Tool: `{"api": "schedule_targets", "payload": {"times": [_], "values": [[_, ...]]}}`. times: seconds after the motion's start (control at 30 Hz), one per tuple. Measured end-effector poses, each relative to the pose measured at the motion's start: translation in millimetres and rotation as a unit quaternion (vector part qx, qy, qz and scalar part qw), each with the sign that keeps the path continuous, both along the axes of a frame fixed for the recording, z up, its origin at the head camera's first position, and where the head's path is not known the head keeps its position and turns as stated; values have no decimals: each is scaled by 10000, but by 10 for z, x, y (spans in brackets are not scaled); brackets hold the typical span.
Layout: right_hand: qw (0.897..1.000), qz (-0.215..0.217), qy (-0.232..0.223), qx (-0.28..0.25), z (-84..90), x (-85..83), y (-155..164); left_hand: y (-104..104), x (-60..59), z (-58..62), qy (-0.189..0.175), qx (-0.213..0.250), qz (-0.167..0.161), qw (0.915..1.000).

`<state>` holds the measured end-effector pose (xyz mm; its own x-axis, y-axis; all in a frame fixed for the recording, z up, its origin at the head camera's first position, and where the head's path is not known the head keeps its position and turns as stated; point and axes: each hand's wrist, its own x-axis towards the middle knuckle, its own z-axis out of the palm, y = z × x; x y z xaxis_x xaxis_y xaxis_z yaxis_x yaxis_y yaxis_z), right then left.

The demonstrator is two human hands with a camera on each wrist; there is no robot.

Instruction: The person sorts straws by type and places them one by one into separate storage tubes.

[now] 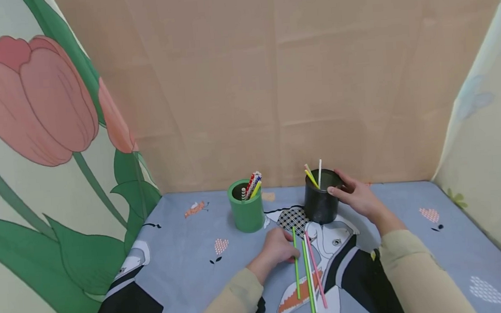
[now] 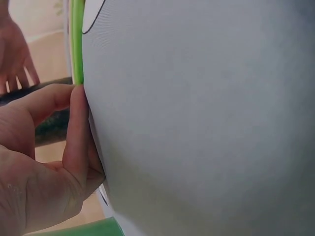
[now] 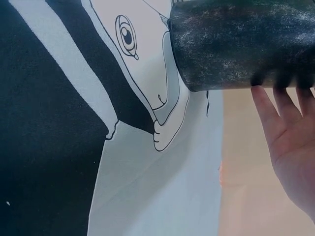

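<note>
The head camera looked forward and down over the table (image 1: 188,258), while each wrist camera sat very close to the cloth, both sharing the black cup (image 3: 241,44) with the head view.

The left hand (image 1: 278,248) is lying low, fingers curling toward three o'clock with thumb and fingertips pinching together. The right hand (image 1: 354,193) is reaching toward eleven o'clock, fingers straight and slightly spread. Both forearms, in beige sleeves, are angling inward from six o'clock.

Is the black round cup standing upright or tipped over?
Upright: the black round cup stands on its base, mouth up, straws poking out; the right hand touches its rim.
</note>
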<state>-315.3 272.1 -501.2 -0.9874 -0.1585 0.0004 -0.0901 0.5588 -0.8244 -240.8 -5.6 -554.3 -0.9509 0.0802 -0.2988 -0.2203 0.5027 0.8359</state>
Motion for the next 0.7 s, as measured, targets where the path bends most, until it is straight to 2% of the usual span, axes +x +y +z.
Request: {"api": "schedule_targets", "payload": {"times": [0.33,0.53,0.7], "values": [[10000,-30,2,58,4,-22,18,-47,27,122,-187,-85,-206,9996],[10000,-79,-2,1,8,-26,12,-95,4,167,-315,-98,-243,9992],[10000,-80,-36,-3,1,-22,7,-183,-44,149,-644,351,-300,9969]]}}
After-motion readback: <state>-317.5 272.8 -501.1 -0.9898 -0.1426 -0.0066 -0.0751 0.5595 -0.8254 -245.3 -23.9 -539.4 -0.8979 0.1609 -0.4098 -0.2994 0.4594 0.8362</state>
